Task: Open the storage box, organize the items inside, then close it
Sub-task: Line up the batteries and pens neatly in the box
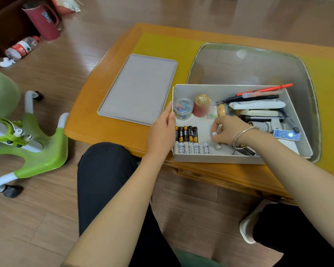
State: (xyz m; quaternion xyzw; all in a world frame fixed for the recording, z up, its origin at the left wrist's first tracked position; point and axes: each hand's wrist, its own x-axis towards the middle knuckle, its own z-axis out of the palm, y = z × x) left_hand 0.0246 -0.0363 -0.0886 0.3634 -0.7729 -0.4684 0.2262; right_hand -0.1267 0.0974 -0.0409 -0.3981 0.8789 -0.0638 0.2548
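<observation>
The white storage box (pixel 229 87) stands open at the table's near edge, its grey lid (pixel 139 87) lying flat to its left. Inside, black batteries (pixel 186 132) and white batteries (pixel 191 148) lie in two rows at the near left. A clear tub of clips (pixel 183 108), a red gold-capped jar (pixel 201 106), pens (pixel 262 92) and white gadgets (pixel 256 105) fill the rest. My left hand (pixel 162 132) holds the box's left wall, thumb over the rim. My right hand (pixel 227 130) reaches into the box with fingers curled, pinching a small white battery (pixel 214 134).
The orange wooden table (pixel 96 105) carries a glass inset panel (pixel 249 64) behind the box. A green wheeled chair base (pixel 27 143) stands on the floor at left, with a red jug (pixel 43 21) and a plastic bottle (pixel 21 47) further back. My knees sit under the table edge.
</observation>
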